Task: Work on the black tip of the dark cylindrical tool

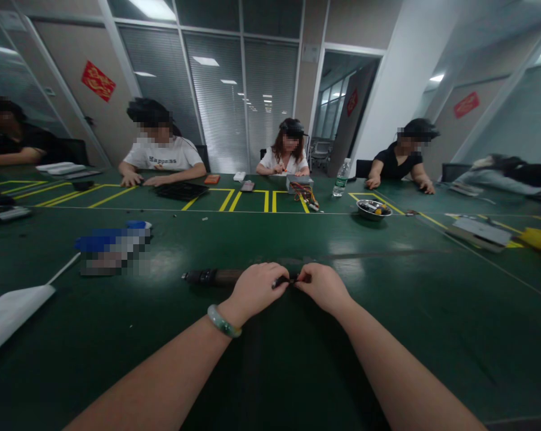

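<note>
Close together above the green table [162, 347], my left hand [259, 287] and my right hand [319, 286] are both closed on a small black piece [280, 281]. The fingers of my left hand wrap round its left part. At its right end, my right thumb and fingertips pinch. Most of the piece is covered, so its kind cannot be made out. Just behind my left hand lies a dark cylindrical tool [202, 276] that looks like an electric screwdriver, its narrow tip pointing left. A green bangle [224, 321] circles my left wrist.
A blue-and-white item [112, 245], partly blurred out, and a white object with a cord [14, 314] lie to the left. Across the table are a metal bowl [373, 209] of small parts, a water bottle [341, 178] and a box with wires [299, 184]. Several people sit opposite.
</note>
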`<action>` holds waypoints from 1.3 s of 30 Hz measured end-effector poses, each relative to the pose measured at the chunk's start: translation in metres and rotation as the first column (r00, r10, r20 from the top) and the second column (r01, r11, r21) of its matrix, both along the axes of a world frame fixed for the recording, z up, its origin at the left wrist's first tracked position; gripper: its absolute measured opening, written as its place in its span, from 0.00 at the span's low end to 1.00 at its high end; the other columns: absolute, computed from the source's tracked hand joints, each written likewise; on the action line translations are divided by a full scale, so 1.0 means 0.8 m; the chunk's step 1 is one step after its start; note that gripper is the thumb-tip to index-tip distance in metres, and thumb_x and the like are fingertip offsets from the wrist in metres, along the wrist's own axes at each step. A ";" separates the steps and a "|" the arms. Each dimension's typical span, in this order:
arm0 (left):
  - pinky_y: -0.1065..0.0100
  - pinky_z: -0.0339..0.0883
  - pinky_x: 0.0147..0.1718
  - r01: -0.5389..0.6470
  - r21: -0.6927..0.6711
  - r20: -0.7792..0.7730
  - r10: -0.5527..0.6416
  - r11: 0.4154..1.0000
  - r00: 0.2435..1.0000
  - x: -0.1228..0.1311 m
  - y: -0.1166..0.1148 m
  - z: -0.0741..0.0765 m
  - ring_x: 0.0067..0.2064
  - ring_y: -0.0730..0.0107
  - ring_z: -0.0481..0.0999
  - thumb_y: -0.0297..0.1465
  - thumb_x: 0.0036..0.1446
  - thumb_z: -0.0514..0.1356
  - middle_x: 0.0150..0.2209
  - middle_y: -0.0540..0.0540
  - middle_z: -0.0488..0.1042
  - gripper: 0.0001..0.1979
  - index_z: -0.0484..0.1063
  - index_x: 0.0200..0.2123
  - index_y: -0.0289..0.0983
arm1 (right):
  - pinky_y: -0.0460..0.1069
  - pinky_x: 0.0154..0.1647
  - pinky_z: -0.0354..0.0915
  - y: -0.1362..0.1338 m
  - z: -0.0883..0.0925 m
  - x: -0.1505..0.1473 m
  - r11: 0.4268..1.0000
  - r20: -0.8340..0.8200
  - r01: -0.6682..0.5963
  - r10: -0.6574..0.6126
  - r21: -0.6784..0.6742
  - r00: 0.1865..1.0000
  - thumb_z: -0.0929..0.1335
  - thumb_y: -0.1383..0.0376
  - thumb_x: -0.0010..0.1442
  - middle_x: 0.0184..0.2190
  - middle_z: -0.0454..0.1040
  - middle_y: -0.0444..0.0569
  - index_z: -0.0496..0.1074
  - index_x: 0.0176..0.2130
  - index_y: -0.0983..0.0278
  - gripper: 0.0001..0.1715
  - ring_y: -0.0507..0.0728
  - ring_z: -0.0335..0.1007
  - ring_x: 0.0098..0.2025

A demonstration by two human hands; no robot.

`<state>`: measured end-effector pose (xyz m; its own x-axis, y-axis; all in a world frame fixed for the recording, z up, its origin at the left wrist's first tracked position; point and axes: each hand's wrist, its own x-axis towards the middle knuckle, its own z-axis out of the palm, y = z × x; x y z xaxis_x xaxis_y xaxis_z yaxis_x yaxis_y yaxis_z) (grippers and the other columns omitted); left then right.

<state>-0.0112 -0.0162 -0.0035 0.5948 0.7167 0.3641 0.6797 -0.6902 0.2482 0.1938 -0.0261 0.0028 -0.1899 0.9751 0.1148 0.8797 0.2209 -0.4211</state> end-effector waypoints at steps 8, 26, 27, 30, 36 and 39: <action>0.62 0.65 0.44 -0.002 -0.002 0.020 0.002 1.000 1.000 0.000 0.001 -0.002 0.42 0.66 0.73 0.33 0.61 0.58 0.42 0.52 0.75 0.06 0.73 0.41 0.43 | 0.45 0.30 0.56 0.003 -0.004 0.002 1.000 -0.044 0.012 -0.012 -0.006 0.999 0.73 0.64 0.54 0.31 0.74 0.41 0.75 0.31 0.60 0.04 0.52 0.68 0.32; 0.64 0.65 0.42 -0.008 0.006 0.032 0.008 1.000 0.999 0.001 0.001 -0.003 0.41 0.66 0.74 0.34 0.61 0.58 0.41 0.51 0.76 0.07 0.73 0.41 0.43 | 0.46 0.32 0.59 0.002 -0.021 -0.006 0.988 -0.086 -0.033 0.047 0.154 0.995 0.73 0.66 0.55 0.29 0.74 0.40 0.73 0.30 0.60 0.04 0.52 0.69 0.32; 0.64 0.65 0.42 -0.012 0.004 0.033 0.012 1.000 0.999 0.001 0.001 -0.003 0.41 0.66 0.74 0.34 0.61 0.58 0.40 0.51 0.76 0.07 0.73 0.41 0.43 | 0.46 0.34 0.59 0.002 -0.022 -0.007 0.978 -0.050 -0.057 0.068 0.201 0.996 0.73 0.67 0.56 0.31 0.74 0.41 0.73 0.30 0.60 0.04 0.52 0.69 0.33; 0.63 0.65 0.41 -0.026 0.002 0.031 0.026 1.000 0.999 0.000 0.000 -0.002 0.41 0.65 0.75 0.35 0.61 0.58 0.40 0.51 0.76 0.07 0.72 0.41 0.43 | 0.47 0.38 0.60 0.003 -0.023 -0.009 0.948 0.072 -0.113 0.096 0.297 0.993 0.71 0.68 0.59 0.33 0.74 0.43 0.74 0.32 0.61 0.03 0.53 0.69 0.36; 0.63 0.66 0.42 -0.055 0.009 0.028 0.055 0.998 0.998 0.000 0.001 -0.003 0.41 0.65 0.75 0.35 0.59 0.59 0.39 0.51 0.76 0.07 0.71 0.40 0.42 | 0.48 0.37 0.59 0.005 -0.024 -0.009 0.882 0.376 -0.272 0.120 0.384 0.919 0.68 0.66 0.64 0.33 0.74 0.45 0.74 0.34 0.61 0.05 0.56 0.68 0.37; 0.62 0.66 0.42 -0.070 0.015 0.030 0.070 0.997 0.997 0.000 0.001 -0.004 0.41 0.64 0.75 0.34 0.58 0.60 0.39 0.51 0.76 0.07 0.70 0.40 0.42 | 0.49 0.37 0.59 0.005 -0.019 -0.008 0.829 0.501 -0.372 0.132 0.417 0.855 0.66 0.65 0.65 0.34 0.73 0.47 0.73 0.34 0.61 0.08 0.57 0.67 0.38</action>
